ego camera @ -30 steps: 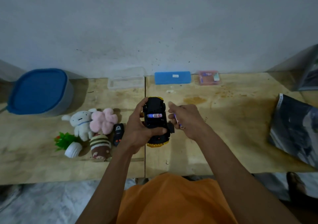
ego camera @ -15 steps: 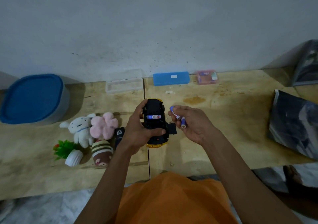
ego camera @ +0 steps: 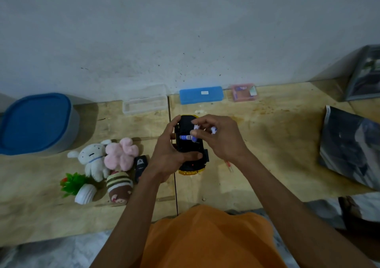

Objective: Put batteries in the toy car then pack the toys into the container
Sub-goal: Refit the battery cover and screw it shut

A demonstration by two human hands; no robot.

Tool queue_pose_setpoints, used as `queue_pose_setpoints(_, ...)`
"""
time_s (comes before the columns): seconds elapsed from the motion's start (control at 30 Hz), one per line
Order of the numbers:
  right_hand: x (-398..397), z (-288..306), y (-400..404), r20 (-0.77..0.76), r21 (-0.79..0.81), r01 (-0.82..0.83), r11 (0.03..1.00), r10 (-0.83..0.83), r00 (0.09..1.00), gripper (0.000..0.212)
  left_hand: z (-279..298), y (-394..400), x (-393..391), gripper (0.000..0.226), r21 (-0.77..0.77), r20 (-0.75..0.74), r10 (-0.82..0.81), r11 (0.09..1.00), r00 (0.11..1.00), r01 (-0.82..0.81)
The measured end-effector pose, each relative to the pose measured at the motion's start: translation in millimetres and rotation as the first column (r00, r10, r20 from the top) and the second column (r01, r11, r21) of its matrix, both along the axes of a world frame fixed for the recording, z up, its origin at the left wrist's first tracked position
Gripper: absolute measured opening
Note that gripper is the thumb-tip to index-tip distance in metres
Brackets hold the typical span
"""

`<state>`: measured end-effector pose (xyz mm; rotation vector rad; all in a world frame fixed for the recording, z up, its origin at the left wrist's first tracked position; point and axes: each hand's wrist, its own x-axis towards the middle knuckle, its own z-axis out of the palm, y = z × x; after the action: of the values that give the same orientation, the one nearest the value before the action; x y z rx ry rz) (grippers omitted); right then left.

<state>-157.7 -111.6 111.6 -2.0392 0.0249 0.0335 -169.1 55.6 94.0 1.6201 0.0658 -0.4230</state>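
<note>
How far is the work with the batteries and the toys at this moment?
Done: one battery lies in the toy car, held upside down by the left hand. In hand: the right hand brings another battery to the compartment. Left: packing; the plush toys lie on the table, the container has its lid on.

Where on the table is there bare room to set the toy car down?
Bare wood lies right of the toy car, between the right hand and the dark bag, and along the front-left edge. It is crowded left of the left hand: plush toys, remote.
</note>
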Motion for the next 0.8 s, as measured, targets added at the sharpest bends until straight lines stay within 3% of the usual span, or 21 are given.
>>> queue_pose_setpoints(0.13,5,3,4,0.028,-0.121,-0.187,0.975,0.192,0.981,0.025,2,0,1,0.110,-0.017,-0.015,-0.013,1.000,1.000,0.013)
queue_pose_setpoints(0.27,15,2,4,0.102,-0.303,-0.339,0.890,0.384,0.917,0.022,1,3,0,0.115,-0.027,-0.027,-0.023,0.999,0.999,0.022)
queue_pose_setpoints(0.37,18,1,3,0.087,-0.352,-0.414,0.839,0.470,0.878,0.023,0,4,-2,0.115,-0.049,-0.044,-0.017,0.999,0.999,0.015)
queue_pose_setpoints(0.57,19,-2,2,0.027,-0.410,-0.489,0.770,0.546,0.837,0.011,2,0,-4,0.115,-0.069,-0.075,-0.025,0.997,0.997,0.020)
queue_pose_setpoints(0.8,16,-5,0,0.018,-0.396,-0.436,0.808,0.482,0.876,0.011,0,-3,-5,0.116,-0.076,-0.065,-0.018,0.997,0.998,0.013)
